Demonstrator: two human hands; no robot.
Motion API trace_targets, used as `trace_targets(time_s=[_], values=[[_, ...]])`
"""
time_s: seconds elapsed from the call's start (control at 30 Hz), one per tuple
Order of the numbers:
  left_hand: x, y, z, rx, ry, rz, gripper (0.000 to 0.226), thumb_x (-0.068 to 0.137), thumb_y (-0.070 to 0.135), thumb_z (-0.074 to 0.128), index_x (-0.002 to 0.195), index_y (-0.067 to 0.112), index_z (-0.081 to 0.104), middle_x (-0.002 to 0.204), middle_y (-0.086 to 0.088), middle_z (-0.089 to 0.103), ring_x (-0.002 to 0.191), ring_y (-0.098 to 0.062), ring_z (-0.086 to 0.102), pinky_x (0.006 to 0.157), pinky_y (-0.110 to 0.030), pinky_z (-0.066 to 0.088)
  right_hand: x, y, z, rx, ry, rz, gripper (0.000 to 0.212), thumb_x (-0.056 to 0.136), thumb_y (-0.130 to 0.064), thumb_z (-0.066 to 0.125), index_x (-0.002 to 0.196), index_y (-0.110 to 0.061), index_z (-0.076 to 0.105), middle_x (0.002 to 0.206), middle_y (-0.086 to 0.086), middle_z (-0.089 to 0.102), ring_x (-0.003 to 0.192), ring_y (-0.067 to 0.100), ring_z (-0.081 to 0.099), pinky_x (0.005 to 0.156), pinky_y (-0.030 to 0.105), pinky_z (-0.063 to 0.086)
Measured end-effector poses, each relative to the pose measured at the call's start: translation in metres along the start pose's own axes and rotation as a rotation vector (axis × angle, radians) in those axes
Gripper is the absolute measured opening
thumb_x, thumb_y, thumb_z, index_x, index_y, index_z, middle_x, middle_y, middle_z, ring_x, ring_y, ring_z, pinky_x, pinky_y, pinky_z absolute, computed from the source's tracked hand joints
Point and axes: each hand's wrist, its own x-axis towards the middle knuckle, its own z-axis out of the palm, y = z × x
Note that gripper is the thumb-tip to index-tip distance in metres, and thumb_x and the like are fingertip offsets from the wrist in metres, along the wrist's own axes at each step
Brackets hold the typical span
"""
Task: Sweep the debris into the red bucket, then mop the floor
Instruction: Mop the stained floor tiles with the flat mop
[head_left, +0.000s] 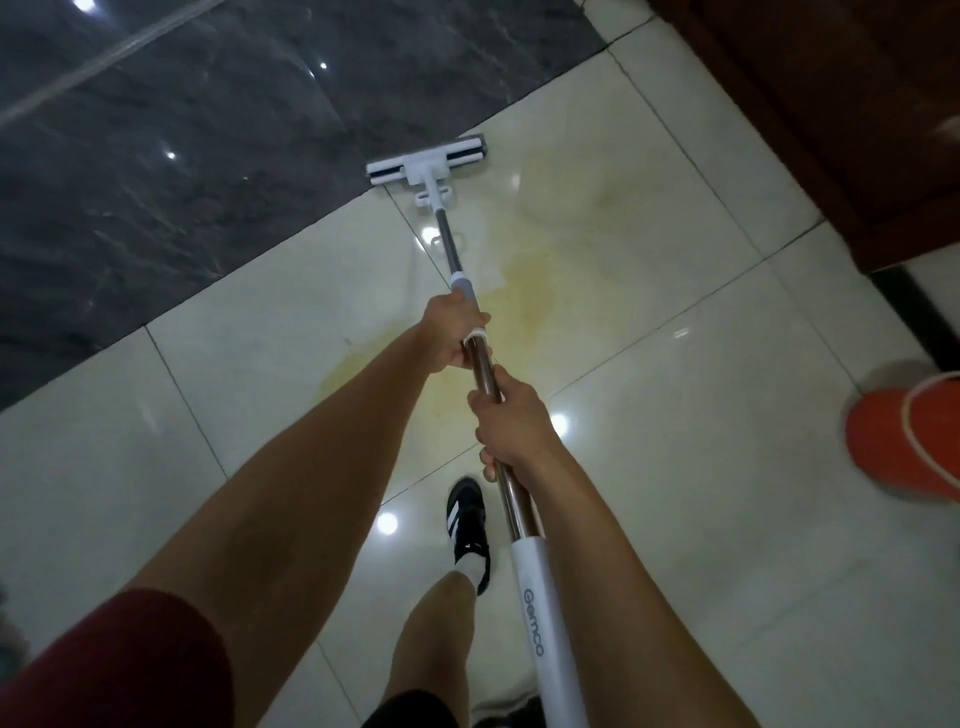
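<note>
Mop (470, 291) gripped: left hand (451, 332) ahead, right hand (511, 421) behind.

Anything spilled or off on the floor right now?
Yes: a yellowish stain spreads across the pale tiles behind the mop head, running under both hands toward the shoe. It looks like an unmopped smear.

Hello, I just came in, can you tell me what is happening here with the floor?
A person is mopping the tiled floor. The left hand and the right hand both grip the mop handle, left farther down the pole. The mop head rests on the pale tile by the edge of the dark tile, beyond a yellowish stain. The red bucket stands at the right edge. One foot in a black shoe is stepping forward.
</note>
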Motion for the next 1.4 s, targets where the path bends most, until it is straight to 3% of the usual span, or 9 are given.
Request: trace_targets(time_s=[0.13, 0.2, 0.33, 0.47, 0.67, 0.77, 1.0, 1.13, 1.4], values=[[-0.047, -0.052, 0.038, 0.035, -0.042, 0.011, 0.018, 0.093, 0.007, 0.067, 0.108, 0.0, 0.06, 0.09, -0.015, 0.062, 0.06, -0.027, 0.066, 0.052, -0.039, 0.06, -0.045, 0.066, -0.018, 0.001, 0.025, -0.007, 0.024, 0.099, -0.021, 0.047, 0.12, -0.029, 0.055, 0.067, 0.003, 0.049, 0.042, 0.016, 0.048, 0.048, 0.031, 0.048], [-0.069, -0.08, 0.059, 0.066, -0.056, 0.024, 0.022, 0.093, 0.007, 0.067, 0.112, -0.001, 0.058, 0.089, -0.015, 0.061, 0.064, -0.028, 0.067, 0.056, -0.042, 0.06, -0.068, 0.101, -0.027, -0.024, 0.042, -0.018, 0.025, 0.099, -0.022, 0.048, 0.123, -0.028, 0.055, 0.071, 0.002, 0.051, 0.051, 0.017, 0.051, 0.059, 0.037, 0.052], [-0.107, -0.138, 0.103, 0.067, -0.068, 0.012, 0.03, 0.092, 0.007, 0.069, 0.117, -0.003, 0.058, 0.091, -0.018, 0.061, 0.066, -0.031, 0.066, 0.07, -0.05, 0.061, -0.112, 0.167, -0.048, -0.004, 0.067, -0.024, 0.028, 0.099, -0.023, 0.047, 0.126, -0.029, 0.053, 0.07, 0.001, 0.051, 0.049, 0.016, 0.052, 0.055, 0.034, 0.051], [-0.146, -0.189, 0.142, 0.052, -0.086, 0.007, 0.029, 0.093, 0.007, 0.068, 0.116, 0.0, 0.054, 0.091, -0.017, 0.06, 0.059, -0.029, 0.065, 0.071, -0.051, 0.062, -0.152, 0.23, -0.067, -0.029, 0.086, -0.036, 0.029, 0.096, -0.026, 0.047, 0.124, -0.031, 0.054, 0.077, -0.003, 0.051, 0.068, 0.021, 0.053, 0.076, 0.047, 0.057], [-0.19, -0.255, 0.198, -0.049, -0.048, -0.016, 0.018, 0.09, 0.007, 0.07, 0.106, 0.004, 0.061, 0.098, -0.019, 0.066, 0.054, -0.028, 0.066, 0.07, -0.057, 0.061, -0.215, 0.294, -0.101, 0.025, 0.114, 0.001, 0.027, 0.096, -0.021, 0.046, 0.12, -0.03, 0.055, 0.075, 0.001, 0.053, 0.054, 0.017, 0.052, 0.05, 0.028, 0.048], [-0.204, -0.272, 0.217, -0.051, -0.052, -0.021, 0.01, 0.094, 0.011, 0.066, 0.101, 0.007, 0.061, 0.096, -0.018, 0.067, 0.057, -0.028, 0.067, 0.073, -0.059, 0.061, -0.236, 0.312, -0.112, 0.025, 0.144, -0.004, 0.023, 0.097, -0.019, 0.048, 0.116, -0.031, 0.055, 0.079, 0.001, 0.055, 0.054, 0.015, 0.051, 0.05, 0.027, 0.047], [-0.193, -0.244, 0.22, -0.096, -0.018, -0.005, 0.022, 0.095, 0.013, 0.065, 0.114, 0.002, 0.059, 0.101, -0.021, 0.066, 0.066, -0.032, 0.066, 0.072, -0.06, 0.06, -0.214, 0.286, -0.115, -0.083, 0.233, -0.057, 0.014, 0.097, -0.017, 0.049, 0.106, -0.021, 0.059, 0.078, 0.002, 0.06, 0.063, 0.022, 0.06, 0.06, 0.033, 0.056], [-0.172, -0.208, 0.215, -0.112, -0.01, -0.033, 0.02, 0.098, 0.014, 0.062, 0.113, 0.001, 0.06, 0.091, -0.015, 0.067, 0.061, -0.03, 0.066, 0.062, -0.05, 0.063, -0.187, 0.249, -0.117, -0.134, 0.261, -0.029, 0.021, 0.101, -0.019, 0.053, 0.12, -0.022, 0.06, 0.092, 0.01, 0.068, 0.074, 0.023, 0.065, 0.077, 0.04, 0.061], [-0.09, -0.094, 0.19, -0.08, 0.001, -0.018, 0.027, 0.093, 0.011, 0.066, 0.119, 0.005, 0.061, 0.108, -0.023, 0.066, 0.066, -0.033, 0.066, 0.073, -0.054, 0.062, -0.096, 0.133, -0.125, -0.144, 0.291, -0.036, 0.025, 0.099, -0.016, 0.058, 0.124, -0.017, 0.063, 0.096, 0.01, 0.072, 0.085, 0.027, 0.072, 0.08, 0.042, 0.062]])
